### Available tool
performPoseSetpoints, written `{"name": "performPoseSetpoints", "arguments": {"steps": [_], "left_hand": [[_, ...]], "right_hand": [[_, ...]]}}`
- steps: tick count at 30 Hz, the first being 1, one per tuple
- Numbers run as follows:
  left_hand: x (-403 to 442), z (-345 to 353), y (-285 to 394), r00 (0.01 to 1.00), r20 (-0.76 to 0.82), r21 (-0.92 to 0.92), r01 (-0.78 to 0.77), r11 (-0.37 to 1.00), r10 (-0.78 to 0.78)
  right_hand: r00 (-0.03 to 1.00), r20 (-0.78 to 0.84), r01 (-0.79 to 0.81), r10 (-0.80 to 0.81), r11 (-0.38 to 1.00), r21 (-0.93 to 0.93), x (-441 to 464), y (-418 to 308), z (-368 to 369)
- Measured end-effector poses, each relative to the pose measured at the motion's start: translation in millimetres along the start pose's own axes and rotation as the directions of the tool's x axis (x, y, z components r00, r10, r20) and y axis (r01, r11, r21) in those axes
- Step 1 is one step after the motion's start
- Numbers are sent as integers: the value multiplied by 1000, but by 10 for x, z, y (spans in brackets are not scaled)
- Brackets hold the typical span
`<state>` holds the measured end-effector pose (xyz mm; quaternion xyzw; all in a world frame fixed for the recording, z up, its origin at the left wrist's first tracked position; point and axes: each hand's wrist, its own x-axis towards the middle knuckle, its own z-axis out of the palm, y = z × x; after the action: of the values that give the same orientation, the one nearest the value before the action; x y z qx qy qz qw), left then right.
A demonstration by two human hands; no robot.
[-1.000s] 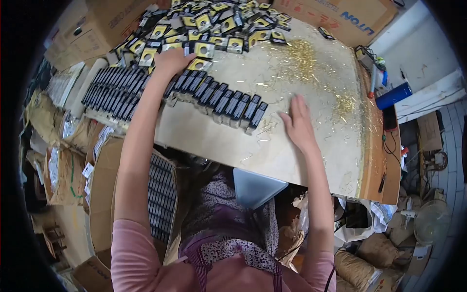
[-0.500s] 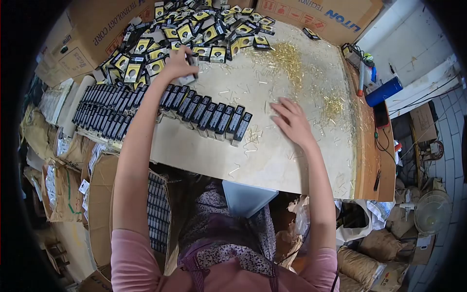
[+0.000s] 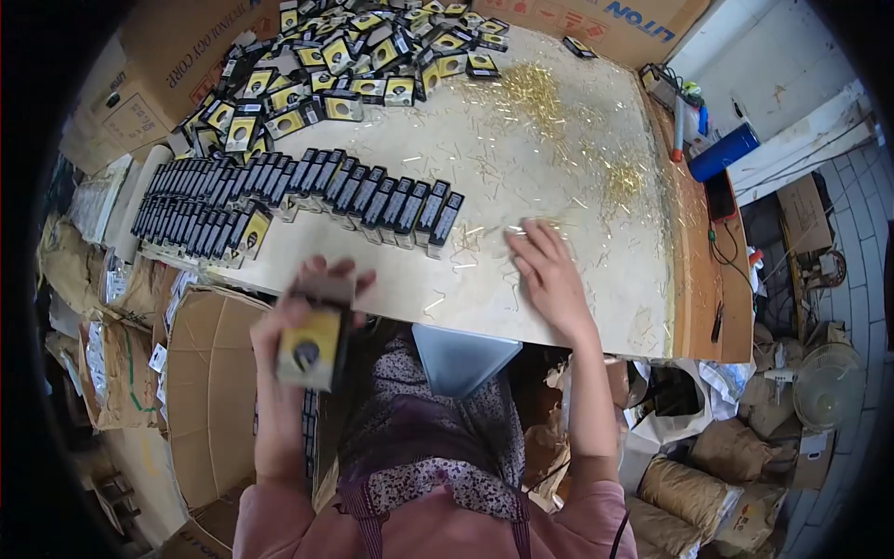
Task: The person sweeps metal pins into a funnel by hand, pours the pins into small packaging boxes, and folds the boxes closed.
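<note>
Near the table's front edge, my left hand (image 3: pixel 296 312) grips a small black-and-yellow box (image 3: pixel 311 347), blurred by motion, its yellow face toward me. My right hand (image 3: pixel 547 279) rests on the tabletop with its fingers spread a little, beside loose gold wire pieces (image 3: pixel 466 238). Between my hands and the back of the table, a curved row of upright black boxes (image 3: pixel 377 200) stands side by side. More upright boxes (image 3: pixel 191 200) fill rows at the left. Behind them lies a heap of similar boxes (image 3: pixel 358 56).
Large cartons (image 3: pixel 130 93) stand behind the heap. Gold wire pieces (image 3: pixel 531 98) are piled at the back right. A blue cylinder (image 3: pixel 724 152) and a phone (image 3: pixel 720 197) lie at the right edge. An open carton (image 3: pixel 219 373) is below left, a pale blue tray (image 3: pixel 463 359) at my lap.
My left hand has come back from the heap to the front edge with a box in it. My right hand has shifted slightly toward me. The view has moved a little.
</note>
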<state>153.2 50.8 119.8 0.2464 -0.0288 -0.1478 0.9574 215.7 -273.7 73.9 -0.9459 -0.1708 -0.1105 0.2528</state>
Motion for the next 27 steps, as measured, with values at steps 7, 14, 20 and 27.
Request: {"name": "performPoseSetpoints", "arguments": {"steps": [7,14,20,27], "left_hand": [[-743,-332,-778,880,-453,170,241,956,-142],[-727,-1004,-1726,846,-528,481,224,848,77],[-812,-1443,-2088,926,-181,836,322,444,-330],[-827,-906,-1735,898,-69,598,386,702,-435]], "right_hand": [[991,135,-29,-17,941,337,-225,-170,-66],[996,-81,66,-48,970,234,-220,-231,87],[999,-17,38,-37,997,67,-417,-476,46],[990,93,117,-109,990,-76,-602,-675,92]]}}
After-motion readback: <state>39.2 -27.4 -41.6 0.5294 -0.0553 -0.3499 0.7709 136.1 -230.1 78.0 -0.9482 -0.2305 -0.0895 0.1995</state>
